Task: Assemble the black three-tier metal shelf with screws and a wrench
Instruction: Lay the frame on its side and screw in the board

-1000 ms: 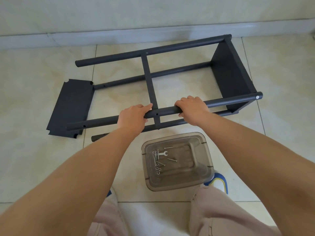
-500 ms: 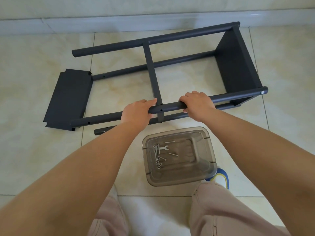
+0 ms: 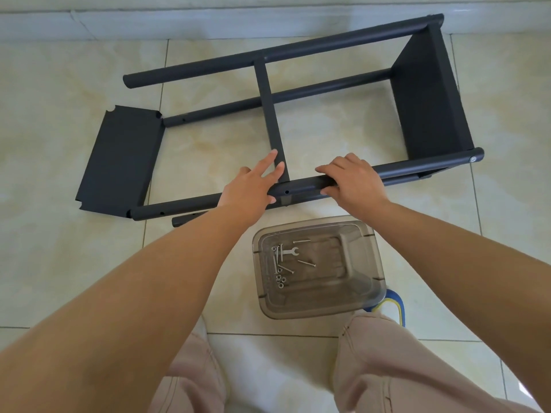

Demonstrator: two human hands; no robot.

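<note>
The black metal shelf frame [image 3: 298, 90] lies on its side on the tiled floor, one panel [image 3: 429, 99] fixed at its right end and a thin middle panel [image 3: 269, 114] seen edge-on. A loose black panel [image 3: 119, 159] lies flat at the frame's left end. My right hand [image 3: 354, 181] grips the near upper tube [image 3: 423, 166], thumb under it. Over the same tube, left of the middle panel, my left hand [image 3: 253, 186] has its fingers straight, fingertips by that panel. A small wrench [image 3: 290, 251], screws [image 3: 305, 262] and nuts lie on an upturned clear tub [image 3: 319, 302].
A white skirting board [image 3: 208, 22] runs along the wall just behind the frame. My knees [image 3: 372, 368] in pale trousers and a blue-and-yellow slipper [image 3: 395, 302] are at the bottom, right of the tub. Bare floor tile spreads left and right of the frame.
My left hand has let go of the near tube and opened its fingers toward the middle panel. The right hand keeps its grip. The view has moved closer to the frame.
</note>
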